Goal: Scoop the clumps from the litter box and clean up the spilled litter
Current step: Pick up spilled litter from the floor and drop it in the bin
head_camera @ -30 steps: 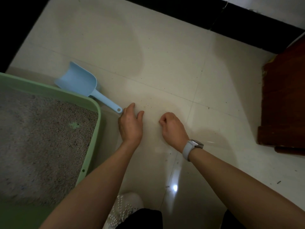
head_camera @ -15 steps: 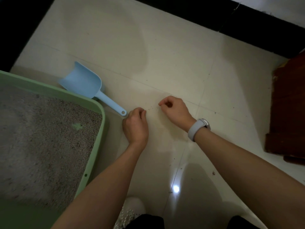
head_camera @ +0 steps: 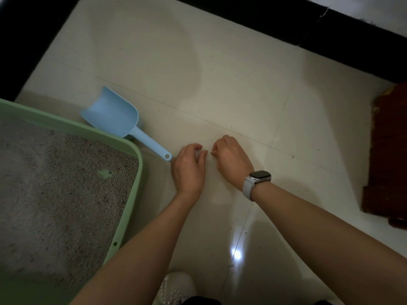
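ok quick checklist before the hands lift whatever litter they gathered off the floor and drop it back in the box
1. Both hands together on the floor: ok. The left hand and right hand rest on the tile floor, fingers curled and nearly meeting.
2. Litter actually gathered between the hands: cannot tell; the grains are too small and the light too dim.
3. Litter box within reach: ok. The green litter box sits just left of the left hand.
4. Scoop free to take: ok. The blue scoop lies on the floor, its handle end beside the left hand, ungripped.
5. Stray specks elsewhere: not ok; a few dark specks show on the tiles.
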### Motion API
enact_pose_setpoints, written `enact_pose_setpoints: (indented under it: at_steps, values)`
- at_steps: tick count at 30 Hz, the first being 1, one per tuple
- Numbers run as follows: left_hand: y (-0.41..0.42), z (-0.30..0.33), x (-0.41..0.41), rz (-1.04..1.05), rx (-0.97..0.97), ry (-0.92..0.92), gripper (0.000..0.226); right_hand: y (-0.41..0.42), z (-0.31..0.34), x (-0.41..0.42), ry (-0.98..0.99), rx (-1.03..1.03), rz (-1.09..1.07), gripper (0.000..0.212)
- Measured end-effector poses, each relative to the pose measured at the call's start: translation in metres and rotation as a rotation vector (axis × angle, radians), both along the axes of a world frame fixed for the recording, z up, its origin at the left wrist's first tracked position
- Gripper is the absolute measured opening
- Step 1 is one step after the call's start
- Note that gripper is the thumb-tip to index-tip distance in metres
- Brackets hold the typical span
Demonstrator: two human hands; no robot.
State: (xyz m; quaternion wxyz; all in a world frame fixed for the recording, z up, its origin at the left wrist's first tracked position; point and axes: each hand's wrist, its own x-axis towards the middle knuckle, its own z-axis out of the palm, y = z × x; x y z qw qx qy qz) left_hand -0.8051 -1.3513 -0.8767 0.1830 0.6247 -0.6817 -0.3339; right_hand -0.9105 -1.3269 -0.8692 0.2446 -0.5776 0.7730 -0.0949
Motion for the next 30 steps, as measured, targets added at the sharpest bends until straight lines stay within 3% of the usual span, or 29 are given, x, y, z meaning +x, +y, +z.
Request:
enact_pose_setpoints:
  at_steps: [6,10,15,19,22,26,28,30]
  values:
    - [-0.005,-0.004,-0.007,-0.029,-0.006,-0.041,0.023,0.004,0.009,-0.029,-0.271,-0.038,-0.532,0.015]
    - [-0.006,0.0,-0.012,0.041,-0.021,-0.008,0.013,0.009,0.011,-0.037,-0.321,-0.045,-0.619,0.016]
    - [-0.004,-0.007,-0.011,-0.066,-0.135,-0.1,0.013,0.01,0.013,-0.036,-0.408,-0.072,-0.688,0.014]
    - [-0.006,0.0,-0.013,-0.075,-0.059,-0.149,0.019,0.006,0.017,-0.035,-0.577,-0.107,-0.743,0.008]
    - [-0.006,0.006,-0.011,0.029,0.033,0.002,0.016,0.003,0.021,-0.038,-0.908,-0.113,-0.864,0.015]
    - [-0.007,0.02,-0.012,0.192,0.285,0.377,0.007,0.0,0.026,-0.046,-1.315,-0.112,-1.041,0.031]
    - [-0.009,0.026,-0.012,0.268,0.44,0.538,0.009,0.001,0.026,-0.048,-1.37,-0.091,-1.071,0.03]
    - [-0.012,0.033,-0.011,0.324,0.574,0.732,0.012,0.003,0.024,-0.047,-1.274,-0.06,-1.04,0.03]
